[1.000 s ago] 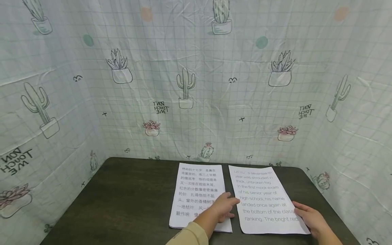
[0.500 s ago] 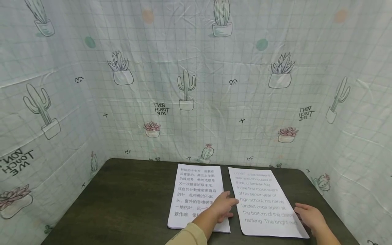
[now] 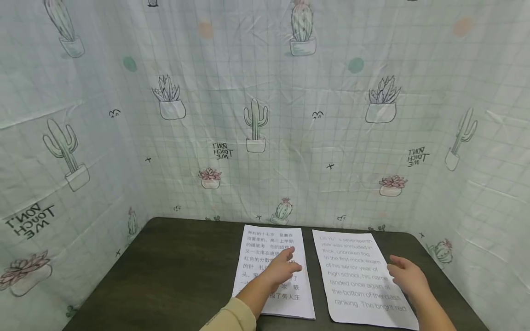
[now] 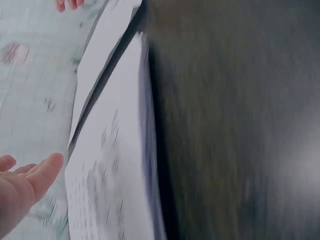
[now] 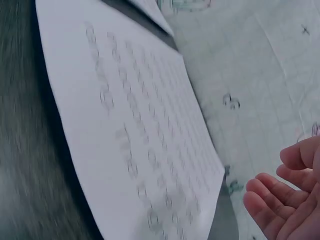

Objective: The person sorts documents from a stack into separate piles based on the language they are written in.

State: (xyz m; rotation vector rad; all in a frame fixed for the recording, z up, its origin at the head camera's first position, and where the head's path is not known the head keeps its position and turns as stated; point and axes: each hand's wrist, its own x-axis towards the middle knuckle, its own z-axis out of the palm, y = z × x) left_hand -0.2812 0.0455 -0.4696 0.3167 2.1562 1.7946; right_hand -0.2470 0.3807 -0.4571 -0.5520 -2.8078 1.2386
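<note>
Two piles of white paper lie side by side on the table. The left one, a paper stack (image 3: 269, 243) printed in Chinese characters, shows a thick layered edge in the left wrist view. Over its middle is my left hand (image 3: 279, 271), fingers loosely spread and holding nothing. The right one, a paper pile (image 3: 352, 276), carries large English text. My right hand (image 3: 410, 278) is at its right edge, overlapping the margin in the head view, with relaxed, slightly bent fingers and nothing in them. In the right wrist view a shadow falls on the page near those fingers (image 5: 262, 200).
The dark wooden table (image 3: 174, 276) has rounded far corners. A pale curtain (image 3: 190, 119) printed with cacti and grid lines hangs around its back and both sides. A narrow gap of tabletop separates the two paper piles.
My left hand has moved left and up from the gap onto the Chinese stack. My right hand has let go of the English pile's right edge and risen. The head view has shifted slightly.
</note>
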